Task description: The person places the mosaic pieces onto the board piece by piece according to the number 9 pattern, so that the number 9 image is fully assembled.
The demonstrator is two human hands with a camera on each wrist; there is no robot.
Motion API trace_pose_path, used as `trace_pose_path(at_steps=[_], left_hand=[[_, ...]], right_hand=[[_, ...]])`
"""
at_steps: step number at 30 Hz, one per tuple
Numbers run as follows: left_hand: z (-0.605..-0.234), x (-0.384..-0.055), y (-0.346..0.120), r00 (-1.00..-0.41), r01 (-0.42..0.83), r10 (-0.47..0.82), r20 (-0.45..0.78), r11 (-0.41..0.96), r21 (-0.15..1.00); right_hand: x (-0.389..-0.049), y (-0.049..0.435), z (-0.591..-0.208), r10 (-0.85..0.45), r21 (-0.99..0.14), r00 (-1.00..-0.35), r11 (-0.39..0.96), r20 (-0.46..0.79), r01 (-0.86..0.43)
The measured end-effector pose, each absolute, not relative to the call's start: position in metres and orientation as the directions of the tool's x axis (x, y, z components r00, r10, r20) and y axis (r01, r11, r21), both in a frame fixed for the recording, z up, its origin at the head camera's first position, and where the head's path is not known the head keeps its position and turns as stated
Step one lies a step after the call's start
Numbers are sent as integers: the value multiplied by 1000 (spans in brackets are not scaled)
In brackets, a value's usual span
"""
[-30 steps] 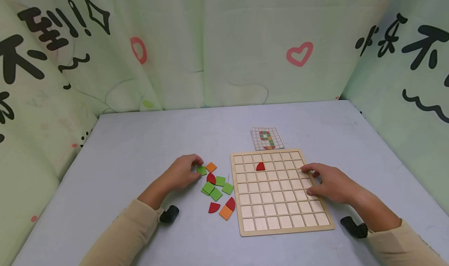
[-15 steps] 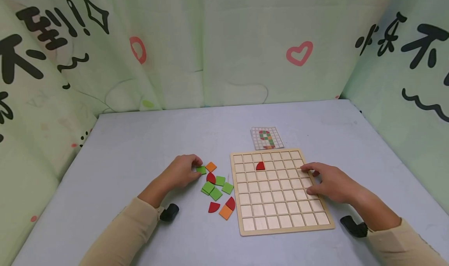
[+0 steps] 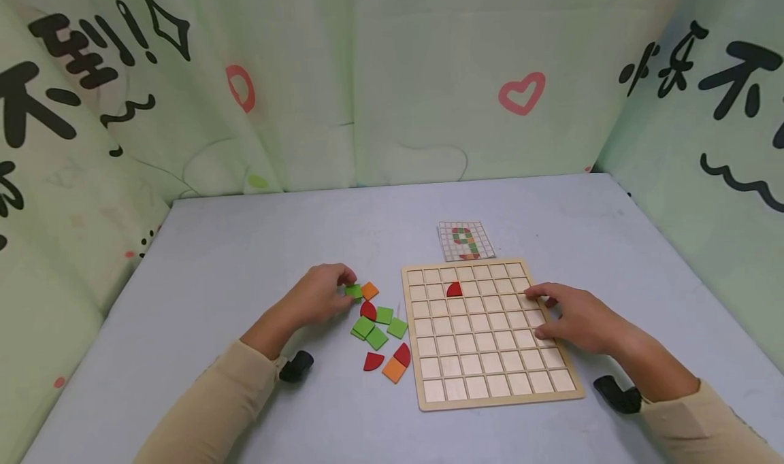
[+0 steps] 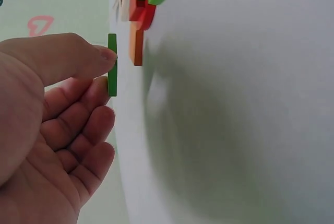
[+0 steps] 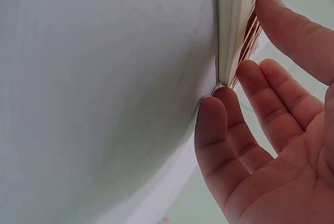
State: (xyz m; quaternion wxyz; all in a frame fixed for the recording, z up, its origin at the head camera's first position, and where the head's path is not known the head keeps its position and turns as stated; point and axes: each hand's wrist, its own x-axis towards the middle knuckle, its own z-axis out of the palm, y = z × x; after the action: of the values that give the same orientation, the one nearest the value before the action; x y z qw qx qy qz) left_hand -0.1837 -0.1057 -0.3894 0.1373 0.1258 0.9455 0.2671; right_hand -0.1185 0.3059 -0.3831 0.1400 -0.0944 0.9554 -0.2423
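Observation:
My left hand [image 3: 321,294] pinches a green square tile [image 4: 112,72] between thumb and fingers; the left wrist view shows it edge-on, raised off the table. Close by lie an orange square tile [image 3: 370,290], a red quarter-circle tile [image 3: 368,310] and several green square tiles [image 3: 376,339]. My right hand [image 3: 578,318] rests at the right edge of a wooden grid board [image 3: 490,345], thumb and fingertips touching it, fingers relaxed. One red quarter-circle piece [image 3: 454,290] sits in a cell near the board's top.
A small pattern card [image 3: 467,241] with a coloured figure on a grid lies behind the board. Nearer the front are two more red quarter-circles and an orange square [image 3: 394,370], left of the board. Printed curtains [image 3: 392,83] enclose the white table [image 3: 275,239].
My left hand has shifted slightly right and up with the green tile, which now stands closer to the orange one. My right hand and the board stay put.

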Motion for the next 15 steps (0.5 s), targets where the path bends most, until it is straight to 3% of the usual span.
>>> trace_pose_path(at_steps=[15], left_hand=[[-376, -185, -77, -902, 238, 401, -159, 769, 594]], right_hand=[[-118, 307, -383, -258, -504, -943, 855, -210, -122]])
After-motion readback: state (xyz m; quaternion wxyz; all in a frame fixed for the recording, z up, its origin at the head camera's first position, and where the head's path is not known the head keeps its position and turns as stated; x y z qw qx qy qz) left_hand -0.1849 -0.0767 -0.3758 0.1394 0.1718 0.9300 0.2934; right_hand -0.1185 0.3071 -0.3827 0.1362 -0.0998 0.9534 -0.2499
